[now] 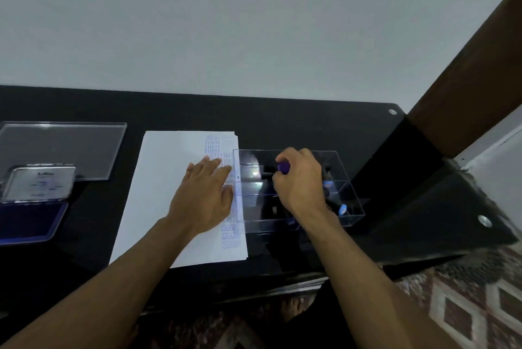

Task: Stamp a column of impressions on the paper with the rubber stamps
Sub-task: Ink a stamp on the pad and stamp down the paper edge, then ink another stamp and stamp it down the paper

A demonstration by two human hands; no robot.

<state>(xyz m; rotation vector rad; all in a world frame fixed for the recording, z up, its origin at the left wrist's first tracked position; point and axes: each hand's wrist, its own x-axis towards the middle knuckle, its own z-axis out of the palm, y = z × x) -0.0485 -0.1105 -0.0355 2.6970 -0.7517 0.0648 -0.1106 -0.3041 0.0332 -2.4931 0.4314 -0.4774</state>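
A white sheet of paper (166, 193) lies on the black table, with a column of blue impressions (223, 151) along its right edge. My left hand (206, 193) rests flat on the paper over the middle of that column, fingers spread. My right hand (299, 182) is inside the clear plastic stamp box (350, 193) to the right of the paper, closed on a rubber stamp with a purple handle (283, 168). Other stamps with blue tips (342, 209) lie in the box's compartments. An open blue ink pad (28, 221) sits at the far left.
The ink pad's metal lid (39, 183) stands up behind it. A clear box lid (62, 145) lies flat at the back left. The black table (310, 122) ends at a wall behind; its right corner borders a brown wooden post (466, 80). Patterned carpet lies below right.
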